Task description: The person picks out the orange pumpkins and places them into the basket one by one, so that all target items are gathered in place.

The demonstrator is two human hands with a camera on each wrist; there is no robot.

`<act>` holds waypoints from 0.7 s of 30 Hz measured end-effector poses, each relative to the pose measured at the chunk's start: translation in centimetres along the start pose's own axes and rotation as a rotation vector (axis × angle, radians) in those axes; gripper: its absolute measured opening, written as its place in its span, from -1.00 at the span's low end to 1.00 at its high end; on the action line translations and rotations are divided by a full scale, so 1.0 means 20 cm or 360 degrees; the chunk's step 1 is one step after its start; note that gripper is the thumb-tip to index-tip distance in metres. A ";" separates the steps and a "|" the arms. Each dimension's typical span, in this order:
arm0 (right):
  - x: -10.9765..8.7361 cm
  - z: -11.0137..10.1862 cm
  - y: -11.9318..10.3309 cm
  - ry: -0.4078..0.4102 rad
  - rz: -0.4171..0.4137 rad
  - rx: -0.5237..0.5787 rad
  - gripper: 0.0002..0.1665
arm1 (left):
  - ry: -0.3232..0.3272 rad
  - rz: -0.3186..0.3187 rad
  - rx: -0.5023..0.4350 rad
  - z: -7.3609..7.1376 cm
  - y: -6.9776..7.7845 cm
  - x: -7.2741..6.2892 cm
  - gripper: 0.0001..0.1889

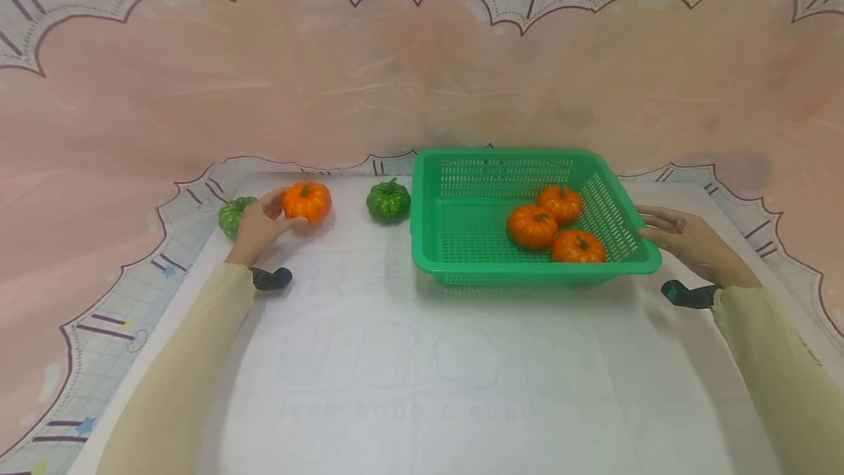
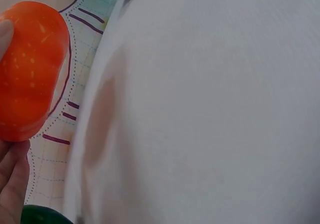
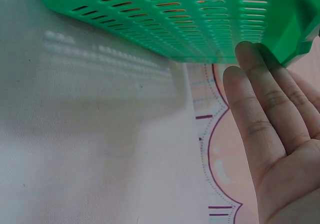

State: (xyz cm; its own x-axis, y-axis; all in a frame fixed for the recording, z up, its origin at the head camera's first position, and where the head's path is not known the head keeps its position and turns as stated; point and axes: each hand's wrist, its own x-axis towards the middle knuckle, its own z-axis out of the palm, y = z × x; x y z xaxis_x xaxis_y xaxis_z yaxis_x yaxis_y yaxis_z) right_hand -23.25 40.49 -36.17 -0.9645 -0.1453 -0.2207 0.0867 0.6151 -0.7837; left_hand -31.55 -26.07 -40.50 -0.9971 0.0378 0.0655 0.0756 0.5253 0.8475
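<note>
My left hand [image 1: 262,222] grips an orange mini pumpkin [image 1: 307,202] between thumb and fingers at the table's far left. In the left wrist view, the orange pumpkin [image 2: 30,71] hangs over the table edge, its shadow lying apart on the cloth. A green mini pumpkin [image 1: 236,217] sits partly hidden behind that hand. My right hand [image 1: 689,240] is at the right rim of the green plastic basket [image 1: 537,268]. The right wrist view shows its fingers [image 3: 257,126] straight, fingertips right at the basket's side [image 3: 135,13]. Several orange pumpkins [image 1: 532,226] lie in the basket's right half.
A second green pumpkin [image 1: 389,201] stands just left of the basket. The white tablecloth [image 1: 422,358] carries faint printed drawings and letters. Beyond the table hangs a pink, cloud-patterned cloth [image 1: 422,86].
</note>
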 end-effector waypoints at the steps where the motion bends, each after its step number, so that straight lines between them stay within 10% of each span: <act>1: 0.00 0.00 0.00 0.0001 -0.0002 -0.0004 -0.19 | 0.0006 -0.0003 0.0011 0.00 0.01 0.00 -0.11; 21: -0.01 0.01 -0.01 0.0031 -0.0024 0.0002 -0.21 | 0.0011 0.0013 0.0036 0.00 0.18 -0.03 -0.05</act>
State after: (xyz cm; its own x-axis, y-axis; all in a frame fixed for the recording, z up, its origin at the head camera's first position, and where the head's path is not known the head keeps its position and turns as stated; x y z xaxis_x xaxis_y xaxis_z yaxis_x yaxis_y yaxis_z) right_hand -23.09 40.25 -36.08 -0.9704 -0.1393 -0.1974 0.0723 0.6122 -0.7874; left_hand -30.69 -24.15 -37.50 -0.9965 0.0363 0.0759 0.0834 0.5441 0.8349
